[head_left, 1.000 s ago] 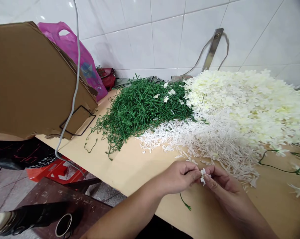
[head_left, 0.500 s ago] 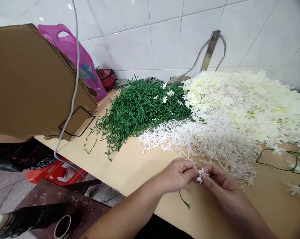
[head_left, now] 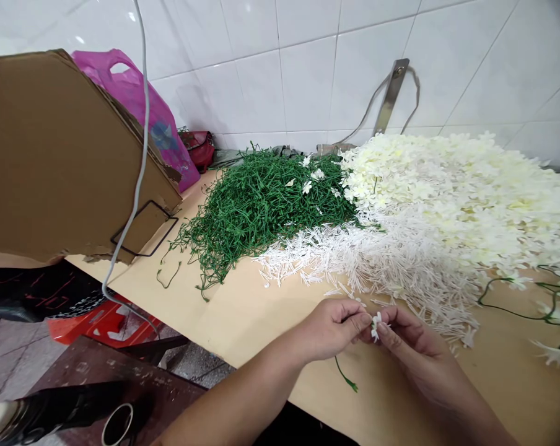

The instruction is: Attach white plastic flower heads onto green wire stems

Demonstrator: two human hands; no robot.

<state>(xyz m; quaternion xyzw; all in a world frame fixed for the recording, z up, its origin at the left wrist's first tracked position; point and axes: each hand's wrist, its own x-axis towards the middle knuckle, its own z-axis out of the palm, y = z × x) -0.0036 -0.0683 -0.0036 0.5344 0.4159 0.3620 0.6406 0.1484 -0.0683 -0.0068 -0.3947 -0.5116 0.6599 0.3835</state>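
Note:
Both hands meet over the front of the table. My left hand (head_left: 338, 328) is closed in a pinch on a green plastic stem (head_left: 347, 376), whose lower end hangs free below the fingers. Between the fingertips of my right hand (head_left: 414, 347) is a small white artificial flower (head_left: 375, 326), held at the stem's upper end. Fingers cover the spot where flower and stem meet. Just beyond the hands lies a heap of thin white plastic sprigs (head_left: 363, 254). Farther back are a pile of green stems (head_left: 271, 198) and a large pile of cream-white flowers (head_left: 466, 186).
Finished-looking flowers on green stems (head_left: 516, 282) lie at the right. To the left stand a cardboard box (head_left: 70, 161) and a pink plastic bag (head_left: 154, 111), with a grey cable (head_left: 143, 142) hanging in front. A mug (head_left: 117, 424) and bottle (head_left: 10, 418) are at lower left.
The hands stay almost in place, still pinching the stem and flower. The flower is turned slightly between the fingertips. The view has shifted a little.

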